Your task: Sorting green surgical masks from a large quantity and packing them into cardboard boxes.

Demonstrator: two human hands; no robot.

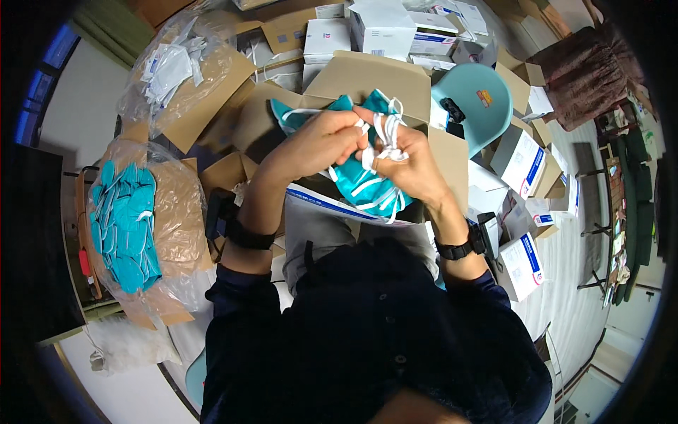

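Teal face masks (364, 185) with white elastic straps lie in front of my lap, over an open carton (374, 74). My right hand (417, 162) is closed around a bunch of the white straps (388, 138), which loop over its fingers. My left hand (321, 147) meets it at the fingertips, pinching strap ends against the right hand. More teal mask edges (282, 113) show behind my left hand. Just under the masks is a white and blue box edge (318, 201). My fingers hide part of the straps.
At my left stands a plastic-lined carton (176, 212) heaped with teal masks (127, 219). Beyond it, white pieces (173, 67) sit in clear plastic. A light-blue stool (480, 99) holds small black items. White boxes (519, 162) crowd the right and the back.
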